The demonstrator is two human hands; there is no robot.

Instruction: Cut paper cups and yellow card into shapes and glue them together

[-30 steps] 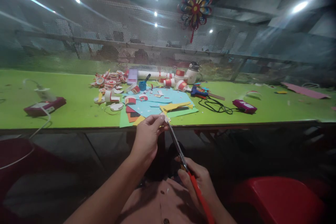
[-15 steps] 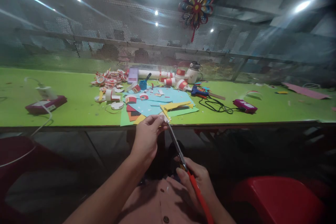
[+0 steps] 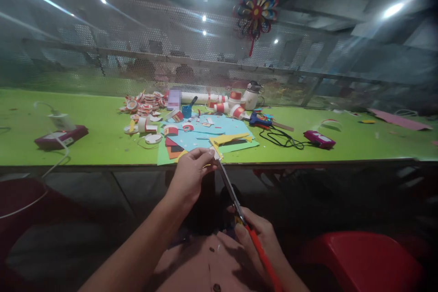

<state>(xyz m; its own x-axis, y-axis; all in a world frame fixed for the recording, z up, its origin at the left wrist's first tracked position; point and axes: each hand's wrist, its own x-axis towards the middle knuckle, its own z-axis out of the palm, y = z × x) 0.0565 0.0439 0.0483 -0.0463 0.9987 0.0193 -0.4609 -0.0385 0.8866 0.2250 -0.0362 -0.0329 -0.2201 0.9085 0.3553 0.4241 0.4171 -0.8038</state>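
My left hand (image 3: 189,175) is pinched shut on a small white paper piece (image 3: 215,155), held just below the front edge of the green table (image 3: 102,141). My right hand (image 3: 260,237) grips red-handled scissors (image 3: 239,212) low over my lap. Their metal blades slant up and left, and the tips meet the paper piece at my left fingertips. A spread of blue, yellow and green paper sheets (image 3: 205,137) lies on the table right behind my hands.
Red-and-white paper rolls and discs (image 3: 147,107) crowd the table's middle, with a white bottle (image 3: 250,96), a blue glue gun (image 3: 258,119) and black cable (image 3: 282,139). Maroon devices sit at left (image 3: 59,137) and right (image 3: 318,138). A red stool (image 3: 362,260) stands at lower right. A paper flower (image 3: 256,7) hangs on the mesh.
Almost nothing has moved. My left hand shifted slightly left and up with the paper piece, and the scissors followed it.
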